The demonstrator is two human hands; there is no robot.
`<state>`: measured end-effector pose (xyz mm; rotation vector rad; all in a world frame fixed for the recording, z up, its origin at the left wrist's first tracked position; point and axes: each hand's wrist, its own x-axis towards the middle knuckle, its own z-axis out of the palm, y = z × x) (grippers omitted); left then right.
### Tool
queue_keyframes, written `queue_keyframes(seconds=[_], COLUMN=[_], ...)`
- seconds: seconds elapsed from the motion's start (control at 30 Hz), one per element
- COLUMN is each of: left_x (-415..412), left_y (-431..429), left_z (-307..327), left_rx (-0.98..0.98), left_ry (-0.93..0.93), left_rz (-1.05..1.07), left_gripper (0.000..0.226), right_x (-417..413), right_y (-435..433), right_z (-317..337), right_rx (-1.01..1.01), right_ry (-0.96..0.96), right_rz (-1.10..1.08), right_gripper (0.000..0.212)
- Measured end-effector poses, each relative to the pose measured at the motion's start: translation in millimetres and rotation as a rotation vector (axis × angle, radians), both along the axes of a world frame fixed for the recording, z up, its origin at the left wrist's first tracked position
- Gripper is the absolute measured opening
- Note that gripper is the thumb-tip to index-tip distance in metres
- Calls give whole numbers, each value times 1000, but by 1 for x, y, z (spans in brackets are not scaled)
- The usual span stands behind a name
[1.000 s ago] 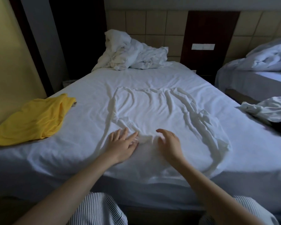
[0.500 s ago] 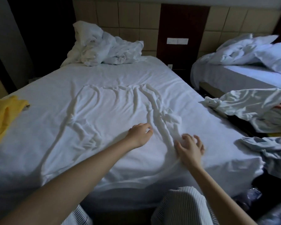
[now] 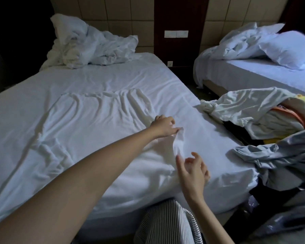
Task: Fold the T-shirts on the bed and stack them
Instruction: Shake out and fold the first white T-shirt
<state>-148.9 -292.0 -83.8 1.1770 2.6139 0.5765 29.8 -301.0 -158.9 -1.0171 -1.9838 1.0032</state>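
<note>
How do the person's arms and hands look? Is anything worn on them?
Both arms are bare as far as the picture shows: there is no sleeve on the left arm or the right arm. The left hand and right hand have no gloves. I see no watch, bracelet or ring, though the light is dim. Below the arms is clothing with thin dark and white stripes.

A T-shirt [image 3: 95, 124] lies spread across the middle of the bed [image 3: 113, 76], with a heap of bedding [image 3: 95, 48] behind it at the head end. At its right side are the left hand [image 3: 163, 127] (farther back) and the right hand [image 3: 194, 170], nearer. Right of the bed sits a pile of clothes [image 3: 250, 110] — behind that, a second bed [image 3: 245, 80] carrying a pillow [image 3: 285, 48].
</note>
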Motion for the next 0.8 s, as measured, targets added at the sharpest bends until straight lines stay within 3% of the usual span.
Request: queue_keyframes(seconds=[0.07,0.1,0.2,0.27,0.33,0.4,0.5,0.57,0.67,0.8], left_x=[13,20,43,52,51,45,41,39,41,26], left_y=[9,12,16,9,-1,-21,-77,-122,-179,-192], left_z=[5,5,-7,-14,-13,-7,-10,-28,-40,-29], left_rx=[92,82,-190,-199,20,357,882,1065,1007,762], left_ry=[-31,-44,34,101,-7,-250,-628,-819,-974,-888], left_rz=[31,31,-72,-62,-3,72,328,525,598,604], left_gripper=[39,45,69,52,34,30,15,10,14,9], right_x=[0,0,1,1,1,2,7,9,10,10], right_y=[3,4,5,3,3,2,-1,-4,-7,-1], right_z=[-3,-7,-16,-20,-20,-18,-20,-22,-21,-19], right_rx=[111,128,93,132,131,129,416,552,692,612], right_ry=[-128,-165,-148,-121,-106,-69,-66,-102,-156,-235], right_rz=[39,45,17,24,33,75,216,355,625,814], right_gripper=[80,74,41,36,39,45,51,50,55,69])
